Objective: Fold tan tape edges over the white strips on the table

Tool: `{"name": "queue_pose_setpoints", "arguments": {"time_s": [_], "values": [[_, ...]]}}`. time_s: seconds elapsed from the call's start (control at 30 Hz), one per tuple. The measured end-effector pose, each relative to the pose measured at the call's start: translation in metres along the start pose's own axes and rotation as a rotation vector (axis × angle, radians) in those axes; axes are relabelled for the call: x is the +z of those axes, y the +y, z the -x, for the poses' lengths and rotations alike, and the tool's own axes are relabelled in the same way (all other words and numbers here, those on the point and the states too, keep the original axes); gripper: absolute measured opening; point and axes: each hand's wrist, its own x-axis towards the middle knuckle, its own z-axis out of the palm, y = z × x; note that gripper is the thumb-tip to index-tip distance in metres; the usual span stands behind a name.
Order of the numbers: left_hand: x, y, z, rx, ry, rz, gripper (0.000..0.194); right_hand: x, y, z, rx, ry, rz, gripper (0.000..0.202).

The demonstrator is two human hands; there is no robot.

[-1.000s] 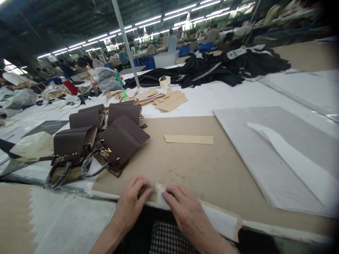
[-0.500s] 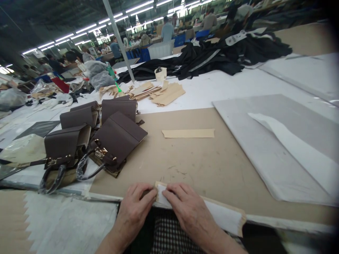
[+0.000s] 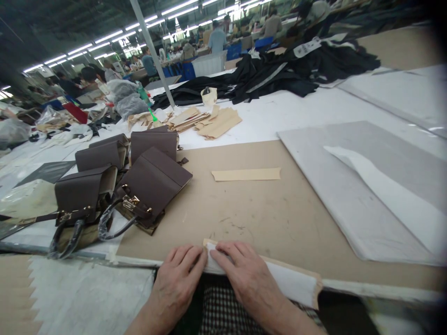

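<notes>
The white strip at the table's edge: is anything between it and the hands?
Nothing visible: the right hand rests on the white strip, and the left hand has its fingertips at the strip's left end.

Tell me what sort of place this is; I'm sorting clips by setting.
Probably a bag or leather-goods workshop: dark brown handbags with plastic-wrapped handles lie on the worktable, cut tan pieces are piled behind them, and people work at other tables under rows of strip lights.
</notes>
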Motion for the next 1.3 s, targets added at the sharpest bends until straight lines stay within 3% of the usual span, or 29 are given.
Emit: {"name": "queue_pose_setpoints", "arguments": {"time_s": [0.13,0.3,0.43,0.93,1.2,1.3], "values": [[-0.002,0.003,-0.003,-0.12,0.008,0.151,0.038,0.004,-0.003,-0.002,-0.024,0.01,0.051,0.046],[-0.001,0.004,-0.008,-0.325,0.079,0.456,0.018,0.004,-0.004,-0.003,-0.008,-0.041,0.09,0.052],[0.001,0.001,-0.015,-0.446,0.133,0.565,0.011,0.003,-0.003,-0.003,-0.002,-0.081,0.085,0.057],[0.009,-0.004,-0.018,-0.276,0.182,0.379,0.017,0.002,-0.004,-0.002,0.009,-0.063,0.077,0.054],[0.008,-0.002,-0.011,-0.072,0.075,0.117,0.029,0.003,-0.005,-0.001,0.016,-0.059,0.079,0.054],[0.006,-0.001,-0.011,-0.116,0.074,0.191,0.031,0.003,-0.005,-0.001,0.023,-0.063,0.074,0.056]]}}
